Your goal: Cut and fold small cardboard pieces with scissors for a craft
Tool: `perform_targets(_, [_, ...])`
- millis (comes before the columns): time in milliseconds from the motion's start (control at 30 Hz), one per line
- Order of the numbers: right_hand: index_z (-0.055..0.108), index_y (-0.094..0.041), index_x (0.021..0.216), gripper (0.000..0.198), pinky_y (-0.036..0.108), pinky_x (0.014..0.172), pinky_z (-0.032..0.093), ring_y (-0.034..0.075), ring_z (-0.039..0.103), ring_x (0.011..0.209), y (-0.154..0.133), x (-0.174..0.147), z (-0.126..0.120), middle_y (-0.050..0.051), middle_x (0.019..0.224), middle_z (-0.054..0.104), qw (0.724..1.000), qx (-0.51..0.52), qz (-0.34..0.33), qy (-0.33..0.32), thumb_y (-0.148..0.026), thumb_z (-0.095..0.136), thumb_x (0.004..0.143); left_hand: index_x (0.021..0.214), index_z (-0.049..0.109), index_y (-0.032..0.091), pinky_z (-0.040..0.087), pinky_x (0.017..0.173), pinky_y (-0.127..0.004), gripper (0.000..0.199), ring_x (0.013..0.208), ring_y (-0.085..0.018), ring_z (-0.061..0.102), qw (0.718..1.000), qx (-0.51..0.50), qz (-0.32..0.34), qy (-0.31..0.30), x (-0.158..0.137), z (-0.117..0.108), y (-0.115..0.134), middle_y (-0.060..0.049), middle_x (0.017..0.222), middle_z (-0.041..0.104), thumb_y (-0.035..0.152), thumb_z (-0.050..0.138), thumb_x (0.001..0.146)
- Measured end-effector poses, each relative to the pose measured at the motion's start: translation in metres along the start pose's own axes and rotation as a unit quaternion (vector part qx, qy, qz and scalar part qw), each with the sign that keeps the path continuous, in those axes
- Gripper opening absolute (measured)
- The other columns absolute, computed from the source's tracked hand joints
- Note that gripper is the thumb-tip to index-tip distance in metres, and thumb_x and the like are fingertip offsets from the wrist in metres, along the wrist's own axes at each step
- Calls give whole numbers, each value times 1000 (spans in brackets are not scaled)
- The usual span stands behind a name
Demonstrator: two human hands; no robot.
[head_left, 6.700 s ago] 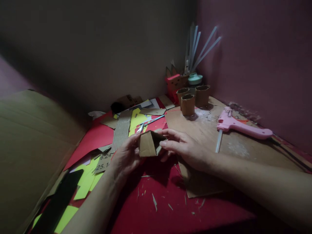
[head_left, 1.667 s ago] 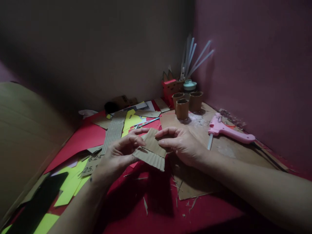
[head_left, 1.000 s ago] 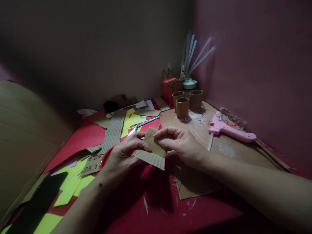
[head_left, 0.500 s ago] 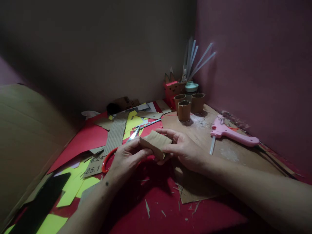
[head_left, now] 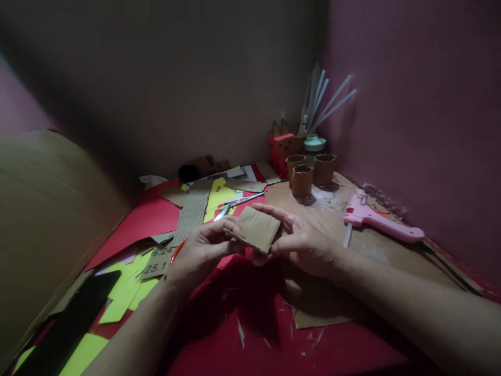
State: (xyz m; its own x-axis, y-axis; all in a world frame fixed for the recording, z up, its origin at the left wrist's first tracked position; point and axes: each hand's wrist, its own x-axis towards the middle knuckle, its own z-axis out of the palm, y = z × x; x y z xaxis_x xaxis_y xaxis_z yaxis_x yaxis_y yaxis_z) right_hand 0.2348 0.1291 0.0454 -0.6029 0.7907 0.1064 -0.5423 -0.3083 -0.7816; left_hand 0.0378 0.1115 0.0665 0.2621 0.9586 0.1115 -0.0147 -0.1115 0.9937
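A small piece of brown cardboard [head_left: 259, 228] is held between my two hands above the red table surface. My left hand [head_left: 209, 245] pinches its left edge between thumb and fingers. Around its right side, the thumb and fingers of my right hand [head_left: 299, 237] are closed on it. Beneath my left hand lies a pair of scissors [head_left: 222, 212]; the blades show, while most of the red handle is hidden. A strip of corrugated cardboard [head_left: 191, 211] lies just beyond my left hand.
At right a pink glue gun [head_left: 362, 214] rests on a cardboard sheet [head_left: 326, 303]. Three small cardboard cups [head_left: 302, 183] stand behind, near a red box [head_left: 278, 151] and clear glue sticks [head_left: 332, 107]. Yellow paper scraps [head_left: 121, 297] cover the left, beside a large cardboard panel [head_left: 58, 219].
The cardboard piece has tilted so its broad face shows more. My left hand now covers more of the scissors' red handle. The whole view has shifted slightly.
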Motion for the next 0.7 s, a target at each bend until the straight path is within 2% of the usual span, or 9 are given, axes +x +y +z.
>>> perform_targets(133, [60,-22,119,64,35,69,56,23,64,92,0,-1,-1,7,110,65,1000,1,30,3,-5,64,57,60,72,15,48,61,-24,10,75,-17,57,999,-30,-32,10,1,-3,4,-6,91,57,22,79,59])
perform_targets(300, [55,-29,128,71,37,69,55,23,63,89,-1,-4,-1,5,106,65,1000,-5,14,-13,-8,60,60,57,71,14,48,62,-26,10,81,-21,57,999,-5,-36,41,2,1,8,-8,95,56,22,77,56])
perform_targets(500, [51,-28,130,78,37,71,56,28,60,105,-2,-5,2,8,126,57,999,-11,1,-45,-4,68,57,56,71,14,49,64,-28,12,81,-22,58,998,-4,-30,49,3,3,7,-8,91,58,24,77,55])
perform_targets(700, [46,-31,135,80,38,85,54,27,55,115,1,-3,-3,8,132,54,994,-92,-25,-52,-9,75,63,59,72,17,46,63,-26,5,78,-19,57,999,23,-14,33,2,1,6,-6,89,59,21,75,58])
